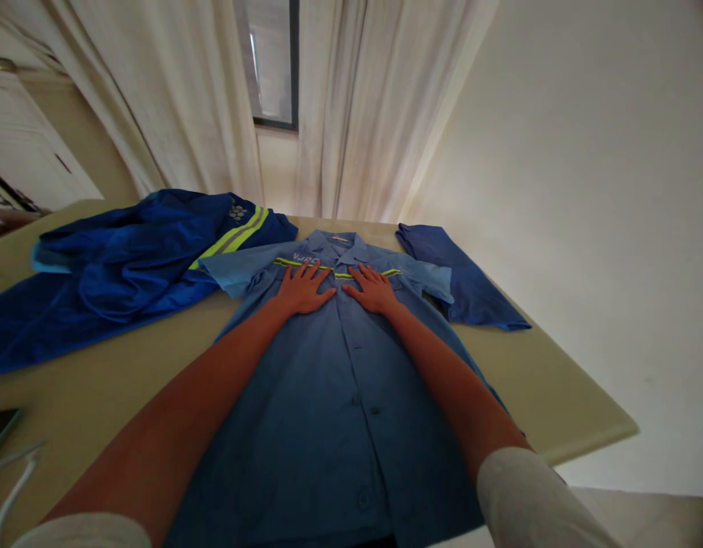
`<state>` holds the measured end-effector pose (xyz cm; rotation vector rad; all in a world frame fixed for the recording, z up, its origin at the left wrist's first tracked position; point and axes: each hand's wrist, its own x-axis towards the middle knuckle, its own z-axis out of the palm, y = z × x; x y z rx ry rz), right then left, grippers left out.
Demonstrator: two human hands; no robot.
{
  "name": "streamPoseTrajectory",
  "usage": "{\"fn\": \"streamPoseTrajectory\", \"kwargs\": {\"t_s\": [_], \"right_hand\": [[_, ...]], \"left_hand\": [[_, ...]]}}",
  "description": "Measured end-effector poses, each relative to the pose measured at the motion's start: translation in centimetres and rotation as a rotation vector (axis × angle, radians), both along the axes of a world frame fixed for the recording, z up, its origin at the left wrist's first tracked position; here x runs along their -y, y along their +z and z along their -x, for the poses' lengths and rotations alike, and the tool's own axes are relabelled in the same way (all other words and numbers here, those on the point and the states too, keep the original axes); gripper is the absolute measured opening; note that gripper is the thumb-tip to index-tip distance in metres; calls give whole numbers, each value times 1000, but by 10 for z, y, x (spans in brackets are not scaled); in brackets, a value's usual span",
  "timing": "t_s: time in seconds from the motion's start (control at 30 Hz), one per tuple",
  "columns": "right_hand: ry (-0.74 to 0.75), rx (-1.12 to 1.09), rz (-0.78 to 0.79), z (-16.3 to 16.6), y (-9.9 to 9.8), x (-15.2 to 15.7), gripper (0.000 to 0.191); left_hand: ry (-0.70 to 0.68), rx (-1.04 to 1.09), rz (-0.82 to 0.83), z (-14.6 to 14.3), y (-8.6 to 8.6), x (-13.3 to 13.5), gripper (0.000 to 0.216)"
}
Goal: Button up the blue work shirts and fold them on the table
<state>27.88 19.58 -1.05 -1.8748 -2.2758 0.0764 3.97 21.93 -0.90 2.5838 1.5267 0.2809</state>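
Observation:
A blue-grey short-sleeved work shirt (306,396) lies front side up, its collar toward the far edge and its sleeves spread out. Yellow reflective strips cross its chest. My left hand (303,288) rests flat on the left side of the chest, fingers spread over the strip. On the other side of the button placket, my right hand (371,288) also lies flat with its fingers apart. Neither hand grasps the cloth. Both forearms reach across the lower part of the shirt.
A crumpled dark blue garment (128,259) with a yellow reflective band lies at the left. Folded dark blue cloth (471,278) sits partly under the right sleeve. On the yellowish table (568,396), a phone (1,428) and white cable (14,487) are near left. Curtains (380,99) hang behind; a wall stands right.

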Motion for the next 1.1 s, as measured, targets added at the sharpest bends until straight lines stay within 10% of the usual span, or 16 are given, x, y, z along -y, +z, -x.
{"fn": "streamPoseTrajectory", "kwargs": {"t_s": [0.23,0.5,0.63,0.8,0.9,1.1], "right_hand": [[-9,-27,-8,-1,2,-23,74],[-45,-129,-139,-2,1,-13,61],[-33,-184,-162,-9,5,-2,57],[-400,-115,-377,-78,36,12,58],[-653,-95,-204,-140,55,20,59],[-673,-216,-16,-194,54,26,11]], "left_hand": [[22,54,-50,-3,2,-18,70],[-27,145,-69,6,-1,24,56],[-143,161,-48,41,22,27,51],[364,-59,-217,128,62,-3,42],[545,-111,-120,164,67,-16,46],[622,465,61,165,82,-36,20]]}}
